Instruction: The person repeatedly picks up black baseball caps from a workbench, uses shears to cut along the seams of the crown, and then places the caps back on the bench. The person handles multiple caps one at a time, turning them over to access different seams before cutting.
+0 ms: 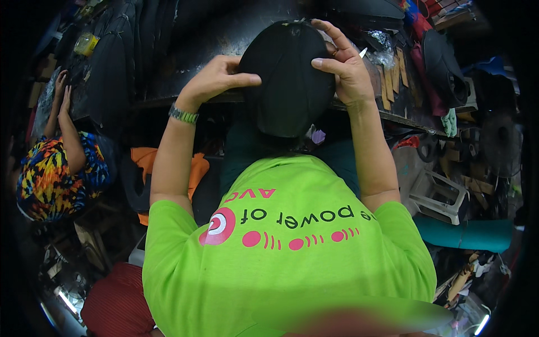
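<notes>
A black padded piece (286,78), oval and seamed down its middle like a seat in its cover, stands at the table's near edge. My left hand (222,78) is at its left side, the thumb lying over the front and the other fingers hidden behind it. On the right side my right hand (349,70) grips it, thumb on the front, with one finger reaching to the top edge. The hidden fingertips cannot be seen. A watch with a green band (183,114) is round my left wrist.
The dark worktable (219,42) bears several long black seat-shaped pieces (106,78) at the left and wooden strips (393,76) at the right. A co-worker (62,168) in a multicoloured shirt is at the left. A plastic stool (438,194) lies near a teal roll (471,233).
</notes>
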